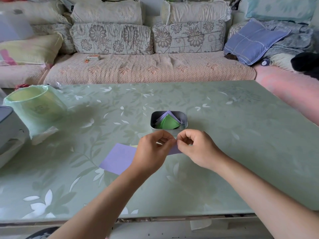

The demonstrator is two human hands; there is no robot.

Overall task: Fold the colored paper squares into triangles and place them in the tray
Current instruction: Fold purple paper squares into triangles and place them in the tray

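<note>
My left hand (151, 152) and right hand (195, 149) meet at 12 o'clock over the pale green floral-patterned table (224, 135), pinching a lilac paper sheet (174, 150) between them. Just behind them, also at 12, stands the small rounded metal tray (185, 118). In it, folded green paper triangles (168, 124) lie before folded lilac paper triangles (170, 113). A flat lilac paper square (117, 158) lies at 9 o'clock of my left hand, partly under my wrist. At 10 o'clock stands a bag-lined round plastic bin (34, 107), with a grey plastic appliance (8, 131) before it at the left edge. A floral fabric sofa (146, 69) runs behind the table, with a blue checked pillow (252, 42) on it at 2 o'clock.
</note>
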